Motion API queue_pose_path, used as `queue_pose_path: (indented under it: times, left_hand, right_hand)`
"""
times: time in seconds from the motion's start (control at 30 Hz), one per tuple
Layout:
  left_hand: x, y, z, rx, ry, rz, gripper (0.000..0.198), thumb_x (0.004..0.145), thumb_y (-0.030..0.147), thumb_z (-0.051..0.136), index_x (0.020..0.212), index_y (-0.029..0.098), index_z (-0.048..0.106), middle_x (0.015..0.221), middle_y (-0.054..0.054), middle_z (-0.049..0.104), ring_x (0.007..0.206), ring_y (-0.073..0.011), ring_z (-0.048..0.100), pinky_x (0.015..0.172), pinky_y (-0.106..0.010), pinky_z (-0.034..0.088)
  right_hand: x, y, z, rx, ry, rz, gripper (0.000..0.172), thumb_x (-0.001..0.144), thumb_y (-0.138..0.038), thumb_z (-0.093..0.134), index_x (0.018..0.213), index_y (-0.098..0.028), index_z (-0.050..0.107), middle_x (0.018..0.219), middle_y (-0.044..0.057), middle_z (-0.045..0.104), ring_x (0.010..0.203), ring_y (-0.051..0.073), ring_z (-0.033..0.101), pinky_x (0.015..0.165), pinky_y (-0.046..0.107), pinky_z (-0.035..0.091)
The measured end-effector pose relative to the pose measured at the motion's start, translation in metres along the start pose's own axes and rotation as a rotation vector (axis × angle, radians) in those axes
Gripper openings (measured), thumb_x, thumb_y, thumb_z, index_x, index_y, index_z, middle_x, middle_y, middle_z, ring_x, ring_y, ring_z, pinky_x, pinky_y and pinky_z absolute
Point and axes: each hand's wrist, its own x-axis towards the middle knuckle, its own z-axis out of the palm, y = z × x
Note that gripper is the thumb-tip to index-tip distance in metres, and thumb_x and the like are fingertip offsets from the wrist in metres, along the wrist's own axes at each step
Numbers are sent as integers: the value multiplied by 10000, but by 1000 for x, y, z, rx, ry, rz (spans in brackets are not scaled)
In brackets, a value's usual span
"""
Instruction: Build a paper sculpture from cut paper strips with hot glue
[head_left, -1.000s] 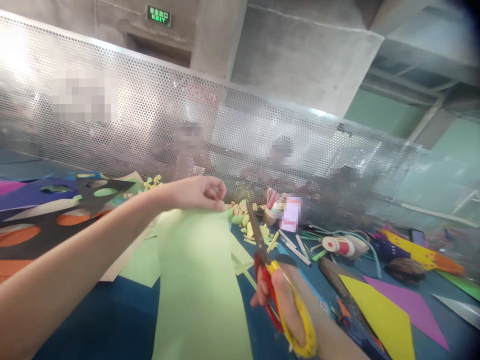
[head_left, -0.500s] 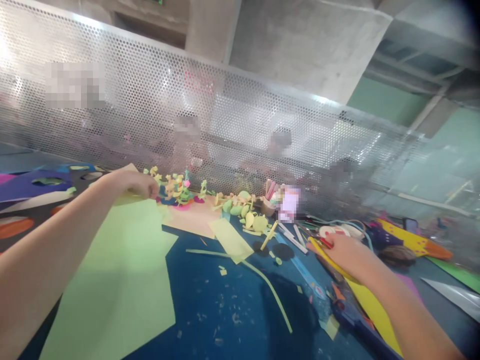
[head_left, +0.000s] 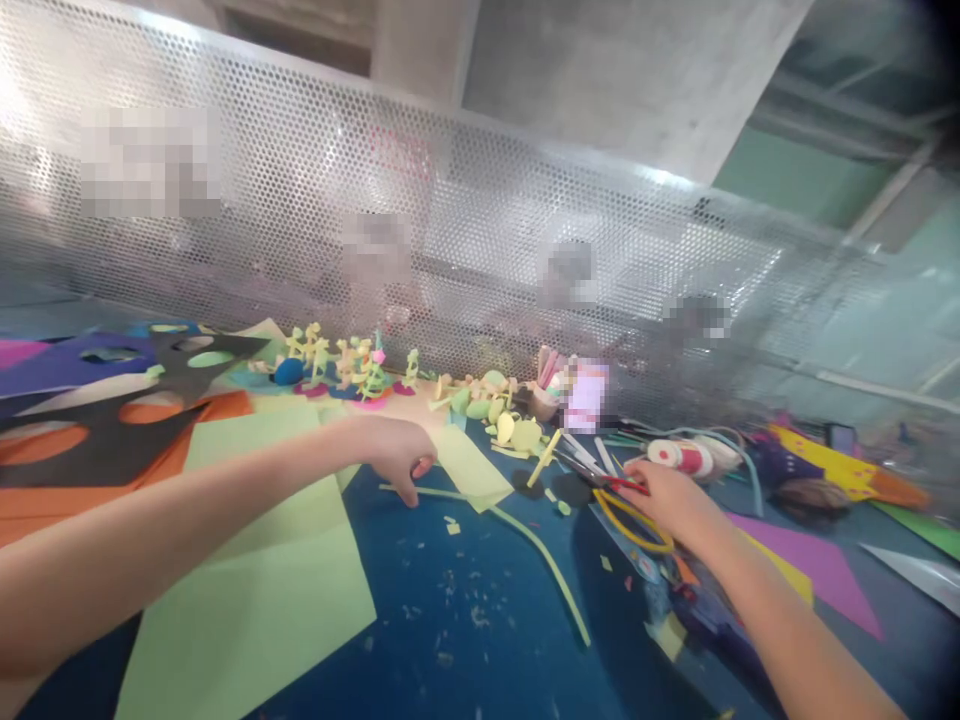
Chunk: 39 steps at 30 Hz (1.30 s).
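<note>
Scissors (head_left: 616, 483) with red and yellow handles are at the right of centre, above or on the blue table (head_left: 480, 670); blades point leftward. Right hand (head_left: 667, 492) grips the red handle, fingers closed on it. Left hand (head_left: 401, 458) has thumb and forefinger parted, nothing seen between them, near one end of a thin green strip (head_left: 544, 550) (contact: cannot tell). Pale green rectangle (head_left: 472, 465) lies across that strip; large green sheet (head_left: 255, 600) lies farther left.
</note>
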Motion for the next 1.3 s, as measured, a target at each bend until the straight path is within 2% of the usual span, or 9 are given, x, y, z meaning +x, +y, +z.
queue_pose_path:
  times: [0.1, 0.2, 0.33, 0.43, 0.5, 0.67, 0.87, 1.1, 1.3]
  left_hand:
    - [-6, -1, 5, -31, -9, 95, 64, 645, 211, 596, 682, 167, 625, 651, -2, 606, 562, -122, 503, 499, -200, 325]
    - [-10, 8, 0, -105, 109, 188, 78, 688, 182, 543, 705, 165, 617, 687, 4, 607, 611, -118, 519, 542, -196, 349]
    - [-2, 38, -6, -163, 227, 313, 107, 719, 202, 525, 726, 168, 626, 681, 15, 606, 600, -105, 524, 543, -189, 350]
    - [11, 57, -9, -190, 264, 361, 125, 719, 234, 548, 723, 162, 651, 666, 8, 626, 584, -105, 529, 538, -194, 344]
    - [24, 60, -9, -278, 301, 328, 171, 722, 299, 570, 763, 166, 669, 685, 4, 644, 601, -114, 545, 541, -194, 350]
    - [73, 54, 3, -862, 515, 193, 354, 694, 449, 617, 882, 154, 670, 781, -33, 675, 718, -161, 587, 636, -220, 408]
    - [124, 72, 21, -1113, 476, 256, 364, 739, 367, 604, 1012, 127, 622, 912, -86, 688, 811, -165, 628, 741, -261, 474]
    - [83, 76, 22, -1260, 487, 282, 274, 734, 357, 621, 874, 127, 667, 810, -60, 690, 775, -157, 633, 725, -259, 493]
    - [33, 75, 40, -1399, 347, 217, 210, 712, 336, 660, 784, 140, 683, 716, -34, 677, 647, -111, 603, 632, -213, 470]
  right_hand:
    - [-2, -19, -16, -6, -14, 27, 179, 760, -340, 537, 708, -194, 625, 706, 84, 690, 647, 244, 633, 577, 311, 424]
    - [-16, -62, -36, 179, -77, -55, 250, 768, -426, 535, 724, -204, 643, 750, 73, 698, 697, 230, 643, 643, 321, 465]
    - [-44, -121, -41, 404, -109, -408, 496, 741, -391, 599, 1212, -288, 482, 1226, 51, 558, 1071, 230, 549, 850, 344, 445]
    - [-52, -139, -32, 341, -124, -375, 330, 776, -325, 575, 1098, -257, 563, 979, 59, 676, 894, 232, 630, 749, 342, 473]
    - [-48, -133, -27, 350, -134, -269, 146, 800, -301, 543, 895, -228, 626, 764, 41, 699, 734, 217, 656, 675, 324, 478]
    - [-23, -88, -34, 659, -232, -55, 158, 788, -327, 548, 754, -189, 618, 666, 42, 691, 609, 173, 651, 622, 279, 487]
    - [-17, -55, -35, 730, -101, 123, 189, 734, -328, 593, 811, -166, 653, 634, 45, 657, 557, 162, 606, 544, 276, 477]
    - [-50, -84, -32, 836, -51, 156, 191, 756, -358, 565, 781, -171, 592, 557, -2, 611, 488, 122, 557, 513, 237, 465]
    - [-73, -109, -18, 1095, -214, 132, 242, 774, -404, 546, 753, -163, 553, 491, -33, 562, 437, 93, 510, 464, 212, 439]
